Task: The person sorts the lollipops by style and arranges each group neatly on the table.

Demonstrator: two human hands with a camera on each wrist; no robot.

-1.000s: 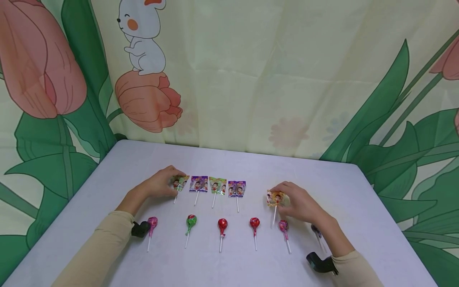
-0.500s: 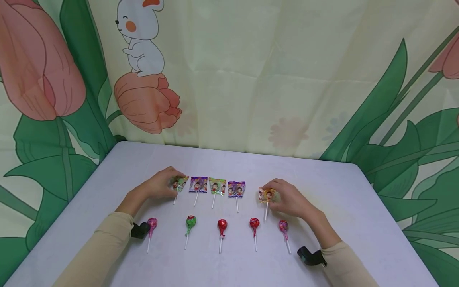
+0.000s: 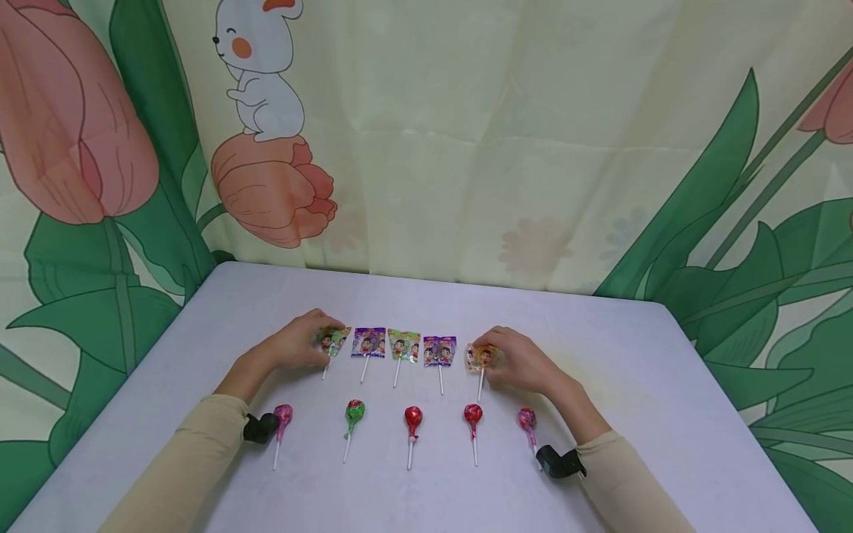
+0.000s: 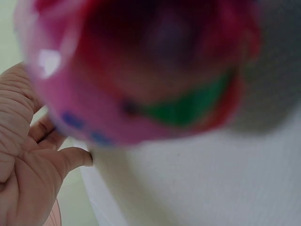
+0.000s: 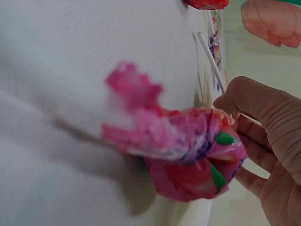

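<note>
My left hand [image 3: 300, 342] grips a green-wrapped lollipop [image 3: 335, 341] at the left end of the back row, its thumb beside the stick. In the left wrist view, a blurred pink lollipop [image 4: 127, 94] covers the fingertips. My right hand [image 3: 521, 360] pinches an orange-yellow wrapped lollipop [image 3: 478, 357] by its right side, stick towards me. It sits just right of a purple-wrapped lollipop [image 3: 440, 351]. Seen from the right wrist, the held stick [image 5: 214, 66] points away from the thumb, and the wrapper is mostly hidden behind a pink lollipop [image 5: 202, 155].
Between the hands lie another purple-wrapped lollipop [image 3: 369, 342] and a green-wrapped one [image 3: 403, 346]. A nearer row has a pink lollipop [image 3: 283, 414], a green one [image 3: 355, 411], two red ones [image 3: 413, 419] and a pink one [image 3: 526, 420]. The white table [image 3: 373, 496] meets a printed curtain behind.
My right hand has moved left with the orange-yellow wrapped lollipop, closer to the back row. The right forearm now hides a dark lollipop seen earlier. My left hand has stayed in place.
</note>
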